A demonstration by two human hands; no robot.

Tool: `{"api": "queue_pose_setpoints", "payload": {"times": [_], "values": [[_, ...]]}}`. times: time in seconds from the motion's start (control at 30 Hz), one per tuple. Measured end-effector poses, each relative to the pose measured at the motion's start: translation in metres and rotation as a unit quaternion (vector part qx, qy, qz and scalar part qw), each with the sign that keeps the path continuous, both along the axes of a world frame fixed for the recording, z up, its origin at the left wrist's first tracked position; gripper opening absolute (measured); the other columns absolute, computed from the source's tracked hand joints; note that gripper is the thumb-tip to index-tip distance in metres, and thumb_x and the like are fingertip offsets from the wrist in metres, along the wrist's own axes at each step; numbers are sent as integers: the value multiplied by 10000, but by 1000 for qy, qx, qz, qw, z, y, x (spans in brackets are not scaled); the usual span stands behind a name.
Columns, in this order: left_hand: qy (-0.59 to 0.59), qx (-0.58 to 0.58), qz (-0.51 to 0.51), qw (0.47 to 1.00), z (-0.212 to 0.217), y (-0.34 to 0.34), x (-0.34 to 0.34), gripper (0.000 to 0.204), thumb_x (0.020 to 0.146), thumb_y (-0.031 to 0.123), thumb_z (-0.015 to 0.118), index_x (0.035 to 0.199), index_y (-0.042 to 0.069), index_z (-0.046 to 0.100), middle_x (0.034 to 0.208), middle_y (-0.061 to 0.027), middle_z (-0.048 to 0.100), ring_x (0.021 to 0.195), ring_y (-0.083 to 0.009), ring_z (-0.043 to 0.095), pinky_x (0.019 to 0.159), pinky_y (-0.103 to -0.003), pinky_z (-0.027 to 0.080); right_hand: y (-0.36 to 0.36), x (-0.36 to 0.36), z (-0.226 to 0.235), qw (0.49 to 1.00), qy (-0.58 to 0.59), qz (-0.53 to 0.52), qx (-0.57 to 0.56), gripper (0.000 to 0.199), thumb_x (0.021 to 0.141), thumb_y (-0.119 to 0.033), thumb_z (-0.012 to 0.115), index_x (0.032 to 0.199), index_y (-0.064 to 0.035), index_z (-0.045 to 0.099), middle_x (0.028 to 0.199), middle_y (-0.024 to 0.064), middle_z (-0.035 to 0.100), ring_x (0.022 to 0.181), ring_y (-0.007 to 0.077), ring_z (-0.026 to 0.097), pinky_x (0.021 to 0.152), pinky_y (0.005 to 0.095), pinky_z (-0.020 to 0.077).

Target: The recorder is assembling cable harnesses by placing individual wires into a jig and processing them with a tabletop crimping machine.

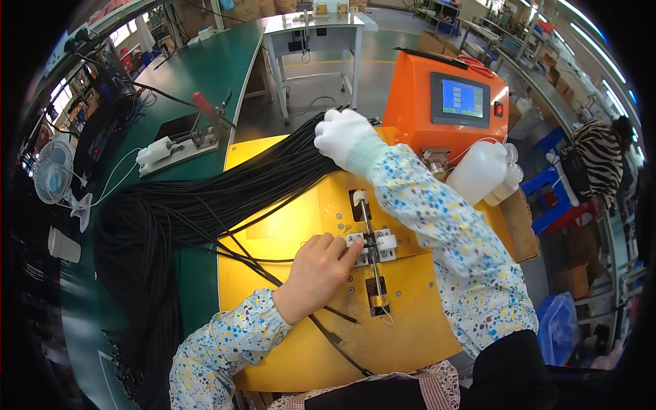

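Observation:
My bare left hand (318,270) is closed on a black cable at the small metal clamp fixture (372,247) in the yellow worktop (273,342). Its index finger and thumb reach the white block of that fixture; the cable runs out to the left from under the hand. Farther back, my right hand (345,139), in a white glove, has its fingers curled over the ends of a thick bundle of black cables (225,195). The exact grip under the glove is hidden. The bundle sweeps left across the worktop and hangs down. Loose cable ends lie beneath my left forearm.
An orange machine (444,96) with a screen stands at the back right, beside white plastic bottles (478,171). On the green table (198,68) at left are a toggle clamp with a red handle (203,104), a small fan (55,172) and a white cup (63,244).

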State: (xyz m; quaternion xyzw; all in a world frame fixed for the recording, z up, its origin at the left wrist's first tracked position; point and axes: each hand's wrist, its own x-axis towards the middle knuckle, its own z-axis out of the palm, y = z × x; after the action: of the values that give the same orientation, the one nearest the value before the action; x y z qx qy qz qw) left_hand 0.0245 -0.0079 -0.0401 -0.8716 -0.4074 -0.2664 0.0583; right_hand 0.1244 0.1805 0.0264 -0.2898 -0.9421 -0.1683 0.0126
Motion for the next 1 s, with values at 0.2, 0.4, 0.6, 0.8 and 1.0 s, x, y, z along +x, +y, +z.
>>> {"api": "queue_pose_setpoints", "payload": {"times": [0.2,0.4,0.6,0.8,1.0], "values": [[-37,-40,16,998,6,1,0,387,667,21,701,1050,53,661,821,-47,604,718,-213,561,676,-328,475,-55,34,44,939,271,149,152,147,750,-105,634,893,-115,602,786,10,571,835,223,593,768,358,469],[-84,-78,44,993,9,9,-7,301,720,33,703,1016,41,649,925,-66,638,851,-254,595,769,-351,470,-86,97,55,961,223,56,157,246,750,-66,652,993,-103,636,793,16,579,804,219,594,737,341,469],[-40,-86,6,996,12,9,-9,211,742,24,672,948,52,632,1000,-80,622,951,-263,566,865,-354,434,-104,129,32,965,240,-78,77,219,767,-93,689,983,-89,653,809,61,614,785,243,613,682,348,475],[-34,-145,-6,989,90,-32,2,294,761,53,707,1037,28,611,1150,-121,596,1196,-317,459,990,-453,374,-149,118,3,909,317,17,-271,255,767,-91,700,1016,-94,651,886,118,660,803,306,644,708,391,513],[-282,-288,-21,915,30,-4,2,215,830,-27,655,1045,-15,637,809,-120,644,661,-212,631,601,-266,504,-149,112,-15,803,404,-96,-428,126,780,-88,711,889,-31,682,871,128,647,790,274,643,677,330,502]]}}
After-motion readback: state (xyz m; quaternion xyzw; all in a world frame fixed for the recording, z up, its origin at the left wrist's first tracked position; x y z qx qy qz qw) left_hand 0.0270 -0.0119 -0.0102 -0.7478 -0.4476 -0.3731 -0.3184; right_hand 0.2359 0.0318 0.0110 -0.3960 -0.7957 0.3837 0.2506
